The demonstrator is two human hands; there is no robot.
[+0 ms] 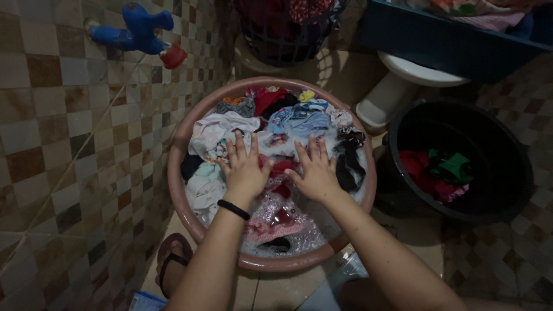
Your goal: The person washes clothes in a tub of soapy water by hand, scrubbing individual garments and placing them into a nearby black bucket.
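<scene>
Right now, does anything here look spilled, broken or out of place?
Nothing stands out. Both hands, left hand and right hand, press flat on wet clothes inside the brown basin; suds stay inside.

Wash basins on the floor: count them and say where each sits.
2. The round brown plastic basin full of soapy clothes sits under both hands, left hand and right hand. The black round tub holding red and green cloth stands to its right.

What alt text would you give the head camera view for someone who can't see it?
Left hand and right hand press flat on soapy clothes in a round brown basin. A black tub sits beside it, and a blue tap juts from the tiled wall.
</scene>
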